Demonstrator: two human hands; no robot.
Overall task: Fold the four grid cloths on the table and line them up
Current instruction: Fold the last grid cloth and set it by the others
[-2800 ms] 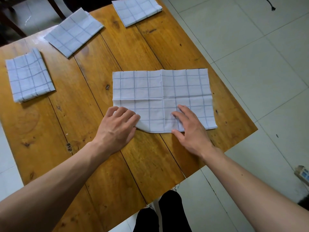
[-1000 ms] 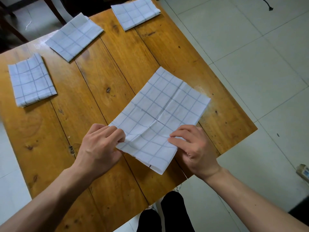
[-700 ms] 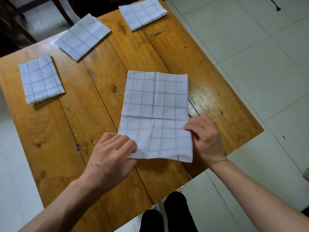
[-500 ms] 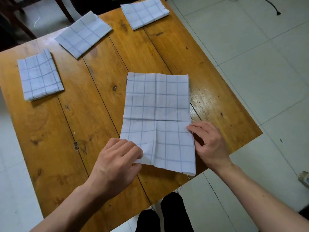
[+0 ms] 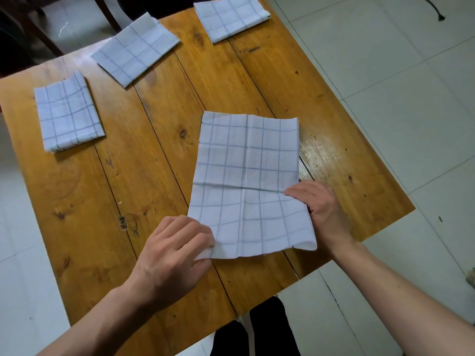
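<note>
A plain home room: worn wooden table [image 5: 159, 176], pale floor tiles [image 5: 411, 98], chair legs [image 5: 108, 11].

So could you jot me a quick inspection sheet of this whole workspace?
Surface: wooden plank table, glossy patch at right.
Job's things: three folded cloths along the far side; a half-folded cloth lies near.
Clutter: nothing seen.
Grip: left hand pinches its near left corner; right hand holds its right edge.
Cables: black cable on the floor.
Surroundings: pale tiled floor, dark chair legs.
</note>
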